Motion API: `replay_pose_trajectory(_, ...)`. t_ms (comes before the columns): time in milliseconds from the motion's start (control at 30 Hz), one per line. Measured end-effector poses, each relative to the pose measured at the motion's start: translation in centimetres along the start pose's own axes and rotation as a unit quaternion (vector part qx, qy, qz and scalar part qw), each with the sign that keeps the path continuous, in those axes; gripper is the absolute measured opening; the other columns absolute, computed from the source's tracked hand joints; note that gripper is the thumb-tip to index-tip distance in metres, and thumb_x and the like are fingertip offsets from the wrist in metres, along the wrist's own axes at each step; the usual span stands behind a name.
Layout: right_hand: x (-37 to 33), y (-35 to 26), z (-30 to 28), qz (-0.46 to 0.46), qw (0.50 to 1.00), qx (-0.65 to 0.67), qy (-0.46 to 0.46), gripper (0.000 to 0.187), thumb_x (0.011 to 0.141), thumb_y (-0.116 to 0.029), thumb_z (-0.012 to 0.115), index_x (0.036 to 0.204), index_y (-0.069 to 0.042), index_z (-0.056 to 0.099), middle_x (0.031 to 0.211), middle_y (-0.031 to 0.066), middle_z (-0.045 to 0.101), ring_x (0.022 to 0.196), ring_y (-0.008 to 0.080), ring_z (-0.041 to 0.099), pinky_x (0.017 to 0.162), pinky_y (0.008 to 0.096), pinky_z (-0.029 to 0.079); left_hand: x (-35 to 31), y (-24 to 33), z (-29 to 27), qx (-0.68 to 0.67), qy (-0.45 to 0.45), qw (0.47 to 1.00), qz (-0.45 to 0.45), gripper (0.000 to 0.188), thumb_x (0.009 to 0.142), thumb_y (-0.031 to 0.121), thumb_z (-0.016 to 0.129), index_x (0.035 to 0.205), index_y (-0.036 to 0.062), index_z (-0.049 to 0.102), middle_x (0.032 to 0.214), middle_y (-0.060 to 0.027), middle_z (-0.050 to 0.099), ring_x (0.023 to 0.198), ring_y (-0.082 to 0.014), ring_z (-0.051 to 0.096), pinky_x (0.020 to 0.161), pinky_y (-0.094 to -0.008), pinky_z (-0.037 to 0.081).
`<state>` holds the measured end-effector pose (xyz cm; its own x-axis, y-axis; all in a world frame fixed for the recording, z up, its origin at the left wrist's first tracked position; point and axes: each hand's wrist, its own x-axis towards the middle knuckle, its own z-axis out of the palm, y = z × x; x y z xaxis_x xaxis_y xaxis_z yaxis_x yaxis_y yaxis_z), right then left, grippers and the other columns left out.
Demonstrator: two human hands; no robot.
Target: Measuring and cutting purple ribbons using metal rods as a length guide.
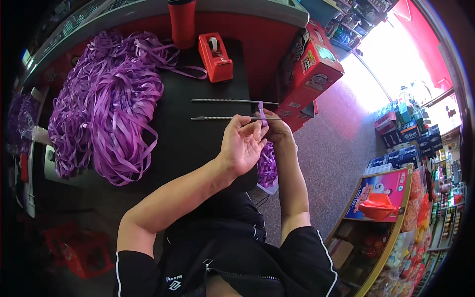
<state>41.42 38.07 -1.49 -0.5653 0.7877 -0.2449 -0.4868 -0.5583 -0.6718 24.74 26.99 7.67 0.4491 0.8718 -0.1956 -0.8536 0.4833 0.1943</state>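
Two thin metal sticks with a spiral pattern, a far one point(213, 100) and a near one point(210, 118), lie side by side across the black table. Their right ends jut past its edge. A narrow purple ribbon point(261, 110) spans both sticks near those ends. My left hand point(242, 146) is palm up at the near stick, fingers curled in at the ribbon's lower part. Just right of it, my right hand point(278, 129) has its fingers closed around the ribbon and the near stick's end. Some fingertips are hidden behind the ribbon and my left hand.
A large heap of purple ribbon point(109, 104) covers the table's left side. Behind the sticks stand a red tape dispenser point(216, 62) and a red cup point(183, 24). More purple ribbon point(267, 166) sits below my hands. A red box point(311, 69) and a display case point(378, 237) stand right.
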Motion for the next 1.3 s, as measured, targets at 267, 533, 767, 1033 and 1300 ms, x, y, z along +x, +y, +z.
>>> replay_pose_trajectory(267, 0.5, 1.2, 0.5, -0.029, 0.997, 0.065, -0.006, 0.016, 0.085, -0.013, 0.067, 0.098, -0.007, 0.06, 0.084, 0.004, 0.066, 0.072, 0.0125, 0.065, 0.063, 0.0258, 0.055, 0.2, 0.1, -0.4, 0.015, -0.024, 1.0, 0.004, 0.043, 0.086, 0.035, 0.045, 0.064, 0.0, 0.059, 0.15, -0.0183, 0.029, 0.142, -0.0257, 0.019, 0.116, -0.0385, 0.007)
replay_pose_trajectory(533, 0.3, 1.0, 3.3, 0.019, 0.994, 0.07, -0.08, 0.019, 0.087, -0.024, 0.068, 0.084, -0.01, 0.054, 0.074, 0.0049, 0.063, 0.058, 0.011, 0.06, 0.046, 0.0226, 0.05, -0.2, 0.3, -0.1, 0.011, -0.013, 1.0, 0.007, 0.044, 0.087, 0.035, 0.044, 0.062, 0.0008, 0.056, 0.15, -0.019, 0.028, 0.142, -0.0254, 0.018, 0.115, -0.0384, 0.008)
replay_pose_trajectory(767, -1.2, 0.8, 0.3, -0.047, 0.979, -0.168, 0.105, 0.021, 0.084, -0.015, 0.064, 0.101, -0.002, 0.063, 0.078, 0.0041, 0.063, 0.067, 0.0103, 0.059, 0.06, 0.0245, 0.047, 0.0, 0.2, 0.1, 0.009, -0.014, 1.0, -0.001, 0.044, 0.087, 0.035, 0.044, 0.06, 0.001, 0.056, 0.148, -0.0178, 0.033, 0.141, -0.0252, 0.02, 0.115, -0.0381, 0.008)
replay_pose_trajectory(1033, -6.7, -4.1, 10.5, -0.256, 0.719, -0.581, 0.284, 0.018, 0.076, -0.018, 0.075, 0.08, -0.003, 0.066, 0.072, 0.004, 0.062, 0.066, 0.0097, 0.054, 0.063, 0.0253, 0.044, 0.3, 0.5, -1.1, 0.009, -0.021, 1.0, 0.006, 0.046, 0.087, 0.034, 0.041, 0.057, 0.0028, 0.055, 0.118, -0.013, 0.055, 0.131, -0.0242, 0.033, 0.114, -0.0366, 0.01)
replay_pose_trajectory(1300, -5.3, -3.5, 14.7, -0.189, 0.461, -0.83, 0.252, 0.028, 0.071, -0.031, 0.072, 0.08, -0.006, 0.065, 0.082, 0.0086, 0.061, 0.086, 0.0272, 0.06, 0.075, 0.0413, 0.042, 0.8, -0.3, -0.4, 0.036, -0.04, 0.998, 0.02, 0.044, 0.088, 0.035, 0.039, 0.054, 0.0073, 0.048, 0.064, -0.0034, 0.049, 0.077, -0.0153, 0.047, 0.097, -0.0323, 0.029)
